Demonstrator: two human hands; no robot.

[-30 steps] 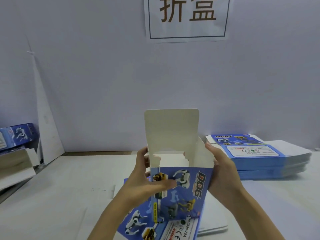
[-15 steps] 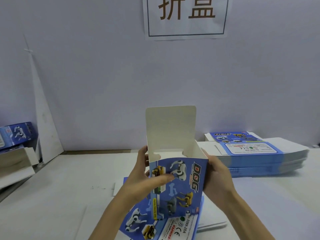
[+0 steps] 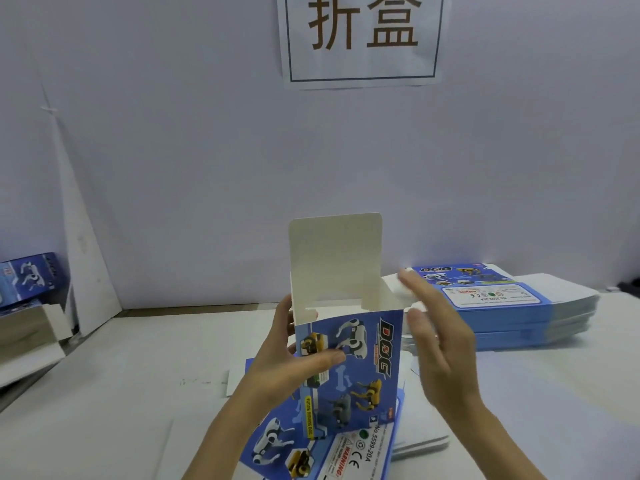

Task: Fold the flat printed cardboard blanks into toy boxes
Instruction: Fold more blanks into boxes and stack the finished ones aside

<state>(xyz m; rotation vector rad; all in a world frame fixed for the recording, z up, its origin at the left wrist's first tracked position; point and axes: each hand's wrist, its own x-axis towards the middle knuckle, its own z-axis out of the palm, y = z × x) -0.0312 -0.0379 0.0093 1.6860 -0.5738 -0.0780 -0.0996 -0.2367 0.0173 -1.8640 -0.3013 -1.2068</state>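
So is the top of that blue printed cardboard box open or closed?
Open. The blue printed cardboard box has its white lid flap standing upright, and its pale inside shows. The left hand grips it.

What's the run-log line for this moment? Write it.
left hand: grips box | right hand: open beside box, blurred | lid flap: upright | flat blanks: stacked right

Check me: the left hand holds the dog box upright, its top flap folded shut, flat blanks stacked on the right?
Not shut: the head view shows the top flap standing straight up. The left hand does hold the dog box upright, with the flat blanks stacked on the right.
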